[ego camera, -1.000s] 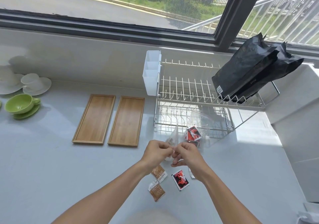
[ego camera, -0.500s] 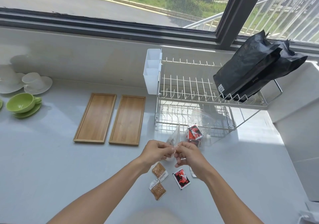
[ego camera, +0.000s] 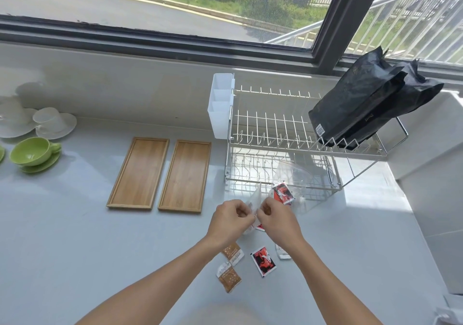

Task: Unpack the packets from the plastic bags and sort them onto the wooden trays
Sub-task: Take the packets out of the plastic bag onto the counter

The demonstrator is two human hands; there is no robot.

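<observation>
Grey counter (ego camera: 75,237) holds two bare wooden trays (ego camera: 160,174) left of a wire rack (ego camera: 283,144). Both the left hand (ego camera: 229,220) and right hand (ego camera: 278,220) pinch a clear plastic bag (ego camera: 255,200) between them. Loose packets (ego camera: 263,260) lie on the counter just below the hands.

Wire dish rack (ego camera: 283,149) with white caddy (ego camera: 220,106), two black bags (ego camera: 370,104) leaning in it; green cup (ego camera: 32,150), white cups (ego camera: 47,120) far left.
</observation>
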